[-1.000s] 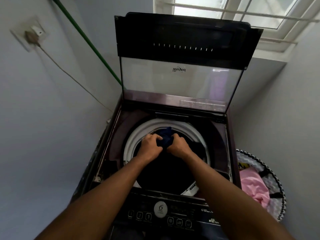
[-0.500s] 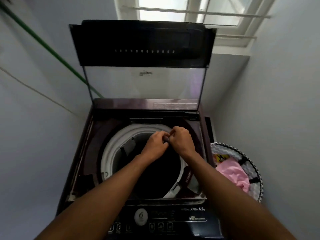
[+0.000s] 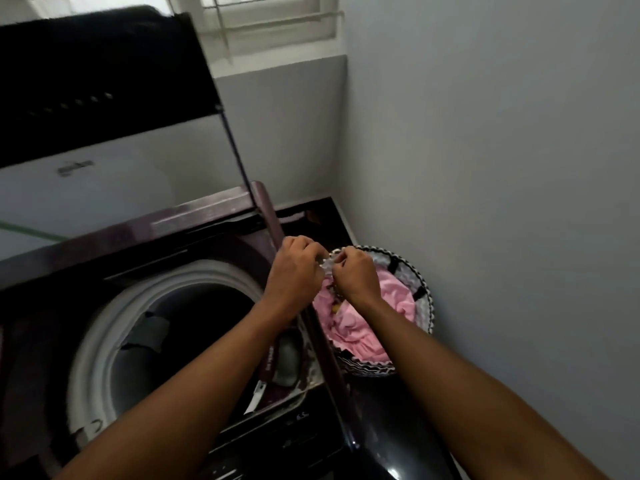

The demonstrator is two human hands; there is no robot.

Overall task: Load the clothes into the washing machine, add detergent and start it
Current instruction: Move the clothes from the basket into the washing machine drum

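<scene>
The top-loading washing machine [image 3: 221, 216] stands at the left with its lid [image 3: 104, 81] raised and its white drum ring [image 3: 104, 323] exposed. The drum inside is too dark to make out. To its right on the floor sits a round black-and-white laundry basket [image 3: 420, 282] holding pink clothes [image 3: 394, 296]. My left hand [image 3: 294, 271] and my right hand [image 3: 355, 275] hover close together above the basket's left rim, beside the machine's right edge. Both have curled fingers, and I see nothing plainly held in them.
A grey wall [image 3: 502, 168] closes in right behind the basket. A window [image 3: 270, 19] sits high at the back. The dark control panel [image 3: 277, 441] runs along the machine's front edge under my left forearm. A grey compartment [image 3: 287, 362] lies at the drum's right.
A second ago both hands gripped a dark blue garment over the drum. It is gone from them now. Both hands and my view have swung right to the basket.
</scene>
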